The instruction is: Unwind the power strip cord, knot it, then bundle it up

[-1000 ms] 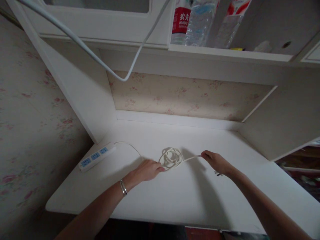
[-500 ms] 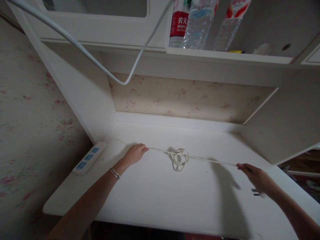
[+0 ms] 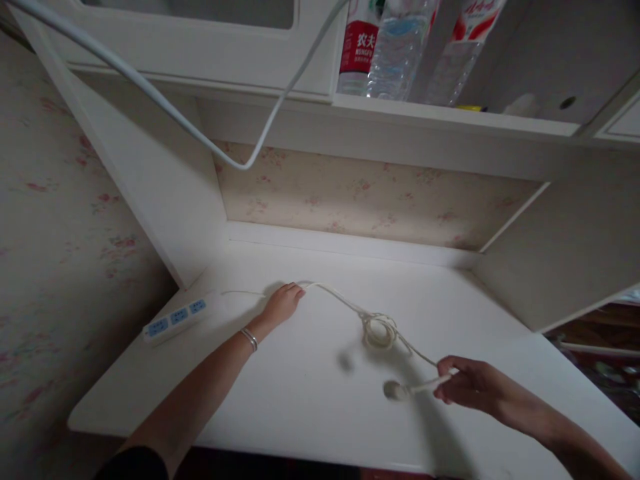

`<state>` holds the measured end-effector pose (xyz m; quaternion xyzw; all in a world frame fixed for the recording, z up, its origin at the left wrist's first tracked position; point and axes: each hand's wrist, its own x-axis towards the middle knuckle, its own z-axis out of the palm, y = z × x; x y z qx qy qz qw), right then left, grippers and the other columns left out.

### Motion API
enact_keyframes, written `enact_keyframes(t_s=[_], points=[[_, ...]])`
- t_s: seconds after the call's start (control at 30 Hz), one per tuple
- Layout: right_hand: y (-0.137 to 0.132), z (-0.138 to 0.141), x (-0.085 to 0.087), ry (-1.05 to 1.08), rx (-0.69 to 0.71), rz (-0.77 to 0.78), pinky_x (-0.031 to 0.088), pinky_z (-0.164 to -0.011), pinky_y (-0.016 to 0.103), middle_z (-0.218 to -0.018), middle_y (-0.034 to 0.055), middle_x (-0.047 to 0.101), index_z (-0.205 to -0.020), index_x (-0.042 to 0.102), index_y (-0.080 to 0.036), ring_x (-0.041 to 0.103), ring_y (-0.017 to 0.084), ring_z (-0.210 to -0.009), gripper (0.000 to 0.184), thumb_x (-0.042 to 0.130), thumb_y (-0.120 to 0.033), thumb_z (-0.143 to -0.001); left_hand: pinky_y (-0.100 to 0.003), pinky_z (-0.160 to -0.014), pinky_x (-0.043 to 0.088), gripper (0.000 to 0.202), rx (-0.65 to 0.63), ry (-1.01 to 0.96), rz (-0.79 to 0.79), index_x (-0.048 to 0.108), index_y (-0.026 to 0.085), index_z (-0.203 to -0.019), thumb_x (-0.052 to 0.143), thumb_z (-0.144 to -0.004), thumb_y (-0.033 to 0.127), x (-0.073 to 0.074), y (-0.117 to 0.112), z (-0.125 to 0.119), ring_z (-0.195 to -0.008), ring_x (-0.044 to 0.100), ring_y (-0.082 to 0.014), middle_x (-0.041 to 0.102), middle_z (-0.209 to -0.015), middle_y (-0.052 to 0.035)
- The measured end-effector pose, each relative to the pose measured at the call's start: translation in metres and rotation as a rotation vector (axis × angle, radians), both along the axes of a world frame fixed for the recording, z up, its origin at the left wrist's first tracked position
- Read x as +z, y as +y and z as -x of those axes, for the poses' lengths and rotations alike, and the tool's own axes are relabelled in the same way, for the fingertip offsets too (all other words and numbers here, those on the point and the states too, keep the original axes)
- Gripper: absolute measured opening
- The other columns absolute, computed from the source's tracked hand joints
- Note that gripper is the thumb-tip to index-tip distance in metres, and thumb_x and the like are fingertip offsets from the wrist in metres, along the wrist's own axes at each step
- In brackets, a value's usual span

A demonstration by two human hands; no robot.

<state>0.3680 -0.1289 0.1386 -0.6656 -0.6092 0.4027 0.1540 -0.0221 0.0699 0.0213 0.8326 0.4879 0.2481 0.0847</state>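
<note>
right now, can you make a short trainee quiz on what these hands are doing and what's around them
1. True or false: the long white power strip with blue socket panels lies apart from both the left hand and the right hand.
2. Where is the round coil of off-white cord? A) beneath the left hand B) between the two hands C) beyond the right hand
3. Fill in: the cord's blurred free end is nearer the ___ hand.

Key: 1 true; 2 B; 3 right

place: home | floral wallpaper | white desk | overhead cabinet | drink bottles
</note>
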Motion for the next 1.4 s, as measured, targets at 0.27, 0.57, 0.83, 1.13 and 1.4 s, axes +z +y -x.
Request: enact_keyframes(t_s=[0.27, 0.57, 0.83, 1.13, 1.4], points=[[0.034, 0.076, -0.009, -0.028, 0.043, -0.175, 0.033, -0.045, 0.024, -0.043, -0.0041, 0.05, -0.069, 0.05, -0.022, 0.046, 0.012, -0.04, 0.045, 0.039, -0.061, -0.088, -0.025, -0.08, 0.045, 0.032, -0.136, -0.081, 0.029, 0.065, 0.017, -0.094, 0.034, -0.097, 0.025, 0.006, -0.031, -0.078, -0.088, 0.059, -0.0142, 0.066, -0.093, -0.0052], [0.043, 0.144, -0.049, 0.466, 0.002, -0.307, 0.031, -0.053, 0.024, -0.058, -0.0054, 0.042, -0.069, 0.04, -0.021, 0.037, 0.011, -0.053, 0.04, 0.042, -0.055, -0.091, -0.041, -0.095, 0.037, 0.019, -0.033, 0.168, 0.068, 0.063, 0.019, -0.102, 0.055, -0.086, 0.023, 0.008, -0.057, 0.031, -0.107, 0.05, -0.0261, 0.06, -0.106, -0.0106], [0.068, 0.228, -0.071, 0.524, 0.159, -0.318, 0.03, -0.052, 0.023, -0.063, -0.0064, 0.039, -0.087, 0.044, -0.022, 0.036, 0.011, -0.055, 0.03, 0.035, -0.049, -0.095, -0.036, -0.088, 0.041, 0.023, 0.068, 0.169, 0.153, 0.063, 0.018, -0.091, 0.04, -0.089, 0.013, 0.001, -0.061, 0.043, -0.096, 0.056, -0.0225, 0.06, -0.097, -0.0107], [0.108, 0.26, -0.095, 0.207, 0.14, -0.383, 0.039, -0.07, 0.026, -0.088, 0.0047, 0.065, -0.094, 0.056, -0.018, 0.058, 0.017, -0.08, 0.025, 0.036, -0.034, -0.095, -0.025, -0.078, 0.046, 0.028, -0.01, -0.152, 0.316, 0.066, 0.016, -0.092, 0.044, -0.078, 0.006, -0.001, -0.058, 0.011, -0.086, 0.061, -0.0165, 0.067, -0.091, -0.006], [0.101, 0.253, -0.105, 0.072, 0.122, -0.382, 0.042, -0.068, 0.025, -0.087, 0.0062, 0.069, -0.099, 0.062, -0.019, 0.062, 0.018, -0.076, 0.022, 0.043, -0.025, -0.09, -0.031, -0.093, 0.044, 0.042, 0.088, -0.324, 0.308, 0.056, 0.014, -0.123, 0.043, -0.084, 0.017, -0.007, -0.06, 0.011, -0.106, 0.058, -0.0199, 0.062, -0.116, -0.0118]])
